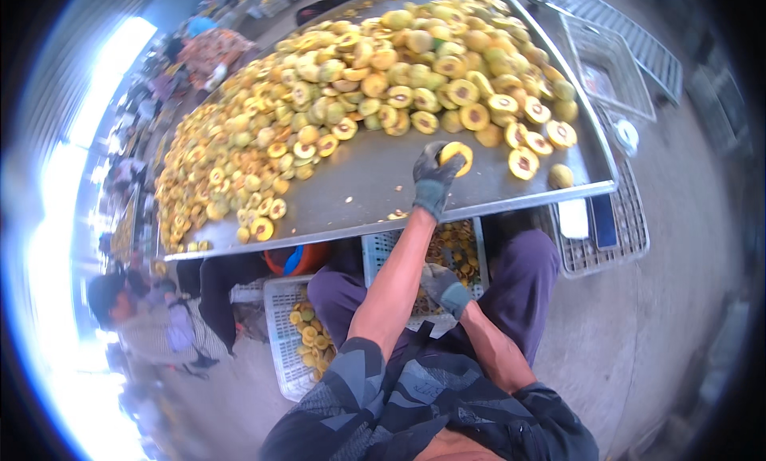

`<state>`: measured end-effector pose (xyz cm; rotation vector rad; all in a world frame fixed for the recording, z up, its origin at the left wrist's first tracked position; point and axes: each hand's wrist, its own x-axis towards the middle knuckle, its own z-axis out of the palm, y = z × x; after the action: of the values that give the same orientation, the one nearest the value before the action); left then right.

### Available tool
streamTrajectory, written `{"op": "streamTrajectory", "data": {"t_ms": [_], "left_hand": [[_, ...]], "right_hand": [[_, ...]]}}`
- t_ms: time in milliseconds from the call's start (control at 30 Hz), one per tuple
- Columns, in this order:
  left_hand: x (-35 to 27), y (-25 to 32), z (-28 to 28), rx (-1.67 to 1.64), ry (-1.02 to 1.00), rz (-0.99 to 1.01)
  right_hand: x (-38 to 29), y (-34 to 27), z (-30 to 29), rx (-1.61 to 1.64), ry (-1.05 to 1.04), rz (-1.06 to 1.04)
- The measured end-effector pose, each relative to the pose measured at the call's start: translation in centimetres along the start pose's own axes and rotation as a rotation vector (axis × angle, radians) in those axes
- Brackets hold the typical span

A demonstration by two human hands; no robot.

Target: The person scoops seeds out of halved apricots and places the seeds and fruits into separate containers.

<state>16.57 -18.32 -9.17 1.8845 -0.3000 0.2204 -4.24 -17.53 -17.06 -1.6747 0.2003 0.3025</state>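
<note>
My left hand [435, 176], in a grey-green work glove, holds a halved yellow peach [461, 155] just above the metal tray table [371, 173]. Its cut face shows. Beyond it lies a large heap of whole and halved peaches [371, 84], several of the halves with reddish-brown centres. My right hand [444, 286], gloved too, is lower down, between my knees over a plastic crate [374, 251] of peach pieces. The fingers of that hand are partly hidden, and whether they hold anything cannot be told.
A crate of peach halves [281, 341] stands by my left leg. At right, a phone [603, 221] lies on an upturned crate [634, 233]. An orange bucket [311, 258] is under the tray's edge. A person [161, 329] sits at left; others are farther off.
</note>
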Motion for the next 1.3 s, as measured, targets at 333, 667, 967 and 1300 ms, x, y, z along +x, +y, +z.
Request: {"op": "streamTrajectory", "data": {"t_ms": [333,667,967,1300], "left_hand": [[-13.9,3.4,-22.7,-1.241,0.422,-0.32],[-17.4,10.4,-24.4,0.491,0.328,0.186],[-18.9,8.5,-20.3,-1.172,0.234,-0.541],[-18.2,11.2,-16.9,-0.901,0.359,-0.277]], "right_hand": [[-3.0,-7.6,-1.7,0.346,-0.166,0.123],[-6.1,-15.1,-0.2,0.072,-0.087,-0.384],[-7.5,-16.8,1.4,-0.107,-0.097,-0.355],[-6.5,-15.5,1.3,-0.094,-0.083,-0.447]]}}
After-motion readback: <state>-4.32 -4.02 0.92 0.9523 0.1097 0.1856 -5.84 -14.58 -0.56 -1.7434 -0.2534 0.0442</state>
